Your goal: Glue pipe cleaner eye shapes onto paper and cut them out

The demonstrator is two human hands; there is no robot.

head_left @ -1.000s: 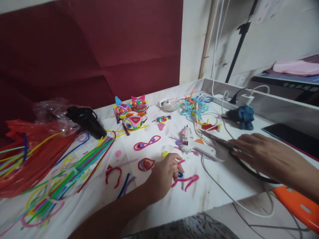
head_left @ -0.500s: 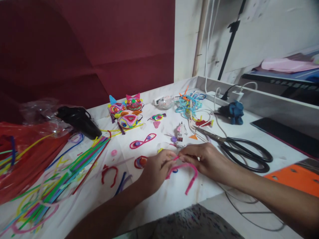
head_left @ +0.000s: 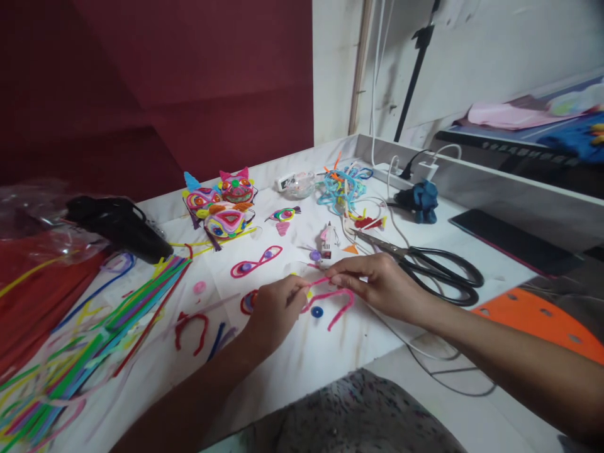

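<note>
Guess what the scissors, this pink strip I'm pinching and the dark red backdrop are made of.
Scissors: probably metal blades, grey with a dull sheen; smooth black handles, perhaps plastic. Pink strip: likely a chenille stem, given its matte, fuzzy look. Dark red backdrop: matte, creased sheet; paper or cloth, unclear.

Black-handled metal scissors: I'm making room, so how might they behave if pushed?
The black-handled metal scissors look rigid and likely fairly heavy, given the long blades. Lying flat, they would probably slide, not roll. The open handle loops might catch the thin pale cable nearby.
</note>
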